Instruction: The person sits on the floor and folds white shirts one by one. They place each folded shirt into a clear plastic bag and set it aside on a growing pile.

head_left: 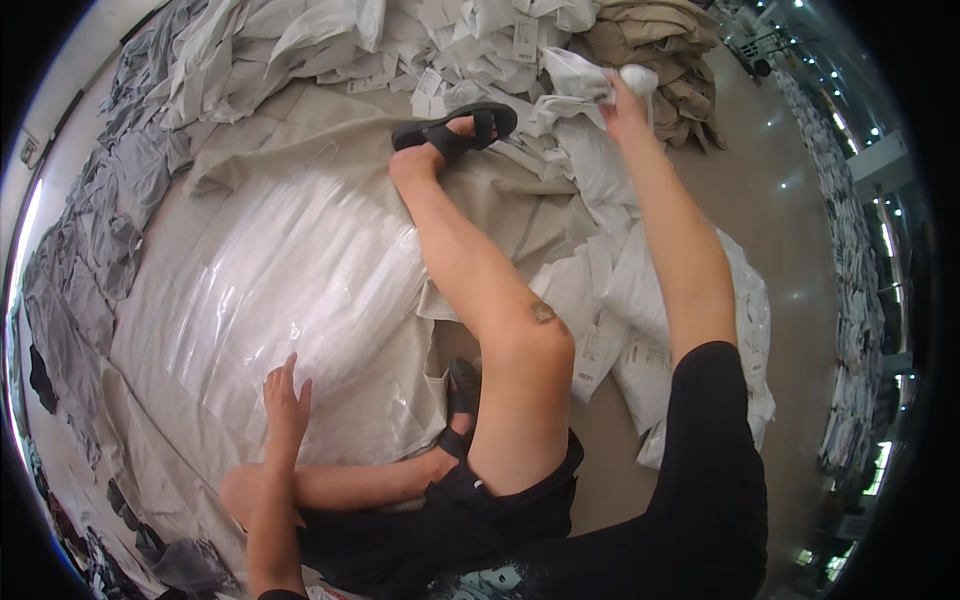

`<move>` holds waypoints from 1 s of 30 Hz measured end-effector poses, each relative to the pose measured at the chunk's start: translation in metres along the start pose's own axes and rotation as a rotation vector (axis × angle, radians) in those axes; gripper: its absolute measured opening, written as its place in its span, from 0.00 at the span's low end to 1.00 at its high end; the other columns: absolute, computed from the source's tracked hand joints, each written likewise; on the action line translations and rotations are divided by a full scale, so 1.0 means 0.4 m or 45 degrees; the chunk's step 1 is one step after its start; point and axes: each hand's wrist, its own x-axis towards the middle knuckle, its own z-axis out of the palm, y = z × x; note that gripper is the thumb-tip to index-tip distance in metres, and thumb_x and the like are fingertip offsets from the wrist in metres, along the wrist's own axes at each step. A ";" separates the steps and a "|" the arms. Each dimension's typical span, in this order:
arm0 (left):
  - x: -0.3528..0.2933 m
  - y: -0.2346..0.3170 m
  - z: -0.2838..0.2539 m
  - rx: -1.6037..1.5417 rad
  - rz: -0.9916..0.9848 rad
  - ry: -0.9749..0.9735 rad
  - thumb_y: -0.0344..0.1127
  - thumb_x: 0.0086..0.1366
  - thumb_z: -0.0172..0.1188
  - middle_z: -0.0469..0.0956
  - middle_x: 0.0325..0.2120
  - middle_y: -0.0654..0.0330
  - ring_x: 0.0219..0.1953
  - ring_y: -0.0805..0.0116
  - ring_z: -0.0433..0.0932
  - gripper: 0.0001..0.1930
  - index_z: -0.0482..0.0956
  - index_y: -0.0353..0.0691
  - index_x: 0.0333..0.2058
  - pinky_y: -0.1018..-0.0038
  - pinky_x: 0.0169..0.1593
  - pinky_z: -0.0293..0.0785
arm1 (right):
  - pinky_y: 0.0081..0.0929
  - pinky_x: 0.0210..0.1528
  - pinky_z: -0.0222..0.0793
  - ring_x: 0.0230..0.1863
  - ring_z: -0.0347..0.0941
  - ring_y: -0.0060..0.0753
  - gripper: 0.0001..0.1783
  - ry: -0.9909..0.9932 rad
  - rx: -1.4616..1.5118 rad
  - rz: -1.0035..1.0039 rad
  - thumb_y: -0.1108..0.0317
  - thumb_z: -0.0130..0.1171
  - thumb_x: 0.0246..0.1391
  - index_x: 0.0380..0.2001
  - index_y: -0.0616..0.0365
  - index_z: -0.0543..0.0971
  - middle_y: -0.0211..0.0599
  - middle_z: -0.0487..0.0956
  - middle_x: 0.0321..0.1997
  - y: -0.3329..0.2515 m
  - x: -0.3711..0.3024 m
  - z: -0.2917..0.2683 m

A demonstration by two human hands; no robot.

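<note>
My right hand (626,108) is stretched far forward and closed around a bunched piece of white garment (578,76) at the pile's edge. My left hand (287,398) hangs near the front edge of a stack of clear plastic bags (290,270), fingers apart, holding nothing. Glare streaks the bags, which lie on a cream cloth sheet (150,330). White garments in clear plastic packets (640,370) with paper labels lie to the right of my bent knee. The far end of the held garment is lost among other white cloth.
White garments (440,40) with paper tags heap at the back, beside brown ones (660,50). Grey garments (90,230) line the left side. My sandalled foot (455,128) rests near the heap. Stacked clothes (845,300) run along the far right.
</note>
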 end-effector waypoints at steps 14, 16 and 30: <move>0.447 0.409 -0.671 -0.612 0.143 0.781 0.48 0.55 0.84 0.72 0.65 0.44 0.64 0.51 0.75 0.57 0.59 0.36 0.76 0.58 0.67 0.71 | 0.31 0.46 0.80 0.45 0.83 0.28 0.11 -1.384 0.277 -0.355 0.64 0.68 0.65 0.48 0.54 0.82 0.31 0.86 0.45 -0.492 -1.055 0.722; 0.488 0.458 -0.705 -0.411 0.158 0.853 0.48 0.57 0.82 0.70 0.65 0.39 0.65 0.42 0.73 0.54 0.60 0.34 0.74 0.56 0.67 0.71 | 0.36 0.54 0.82 0.54 0.83 0.34 0.17 -1.485 0.285 -0.169 0.63 0.68 0.66 0.54 0.57 0.80 0.35 0.85 0.53 -0.504 -1.194 0.709; 0.232 0.301 -1.029 -0.274 0.287 0.364 0.36 0.70 0.69 0.84 0.28 0.54 0.30 0.68 0.81 0.10 0.89 0.38 0.44 0.69 0.39 0.77 | 0.39 0.64 0.70 0.58 0.76 0.33 0.35 -0.878 0.434 0.228 0.36 0.50 0.75 0.69 0.51 0.72 0.32 0.80 0.54 0.097 -1.222 0.561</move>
